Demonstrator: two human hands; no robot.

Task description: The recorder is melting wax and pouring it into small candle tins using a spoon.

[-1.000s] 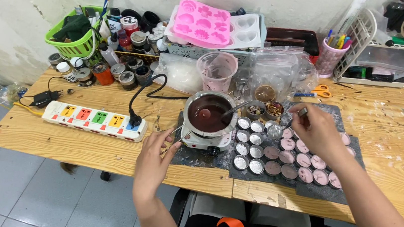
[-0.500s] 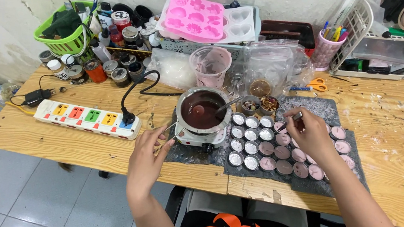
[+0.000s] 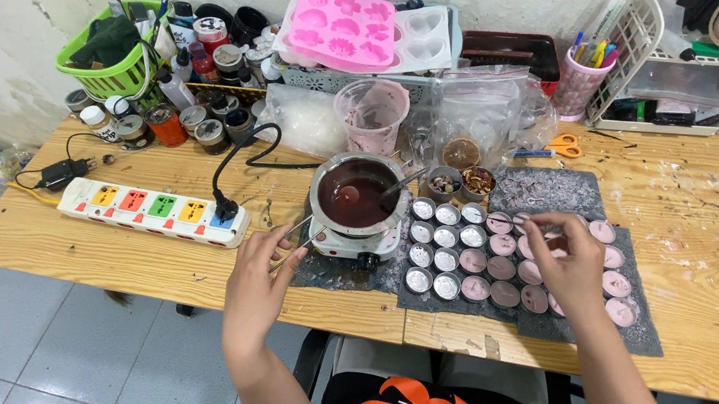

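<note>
My left hand (image 3: 260,265) rests at the table's front edge, left of a small hotplate (image 3: 357,243), and pinches a couple of thin sticks (image 3: 299,233) that point up towards it. On the hotplate sits a metal pot (image 3: 358,195) of dark brown melted wax with a spoon in it. My right hand (image 3: 563,261) hovers over rows of small round tins (image 3: 446,238) on a dark mat (image 3: 547,191). Its fingertips pinch a thin wick (image 3: 507,219) above the tins. Some tins are empty and silver; others hold pink or brown wax.
A white power strip (image 3: 154,210) with a black plug lies at the left. Along the back stand a green basket (image 3: 111,62), several jars (image 3: 199,123), a pink silicone mould (image 3: 342,26), a plastic measuring cup (image 3: 374,113), plastic bags, orange scissors (image 3: 563,146), a pen cup (image 3: 581,76) and a white wire rack (image 3: 702,73).
My right hand has sunk slightly towards the tins, still pinching the wick. My left hand stays beside the hotplate with the sticks. The view has tilted a little.
</note>
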